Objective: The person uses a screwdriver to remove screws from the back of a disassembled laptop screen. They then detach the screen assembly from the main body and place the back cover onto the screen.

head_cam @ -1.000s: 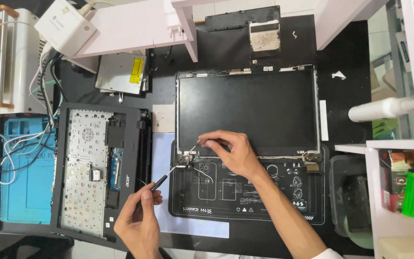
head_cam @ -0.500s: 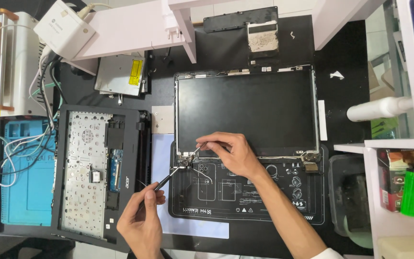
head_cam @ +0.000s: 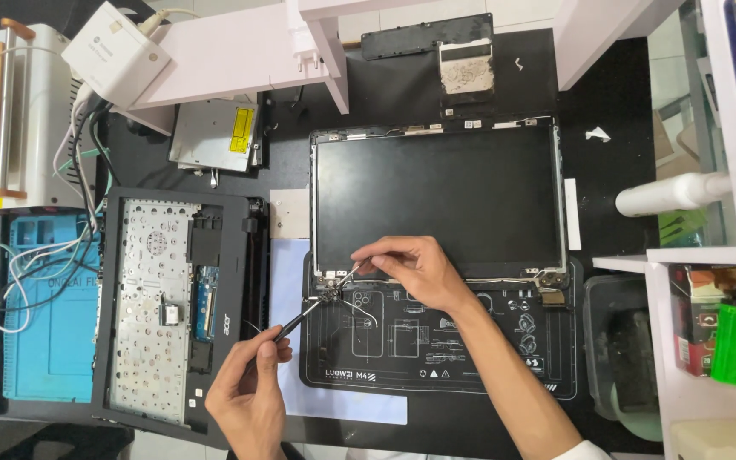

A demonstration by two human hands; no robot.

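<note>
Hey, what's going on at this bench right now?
A person is working on a taken-apart laptop. The left hand holds a thin black tool with its tip at the screen panel's lower-left hinge. The right hand pinches a thin wire at that same corner. The panel lies face up, partly on a black mat. The keyboard cover lies upside down to the left, apart from the panel.
</note>
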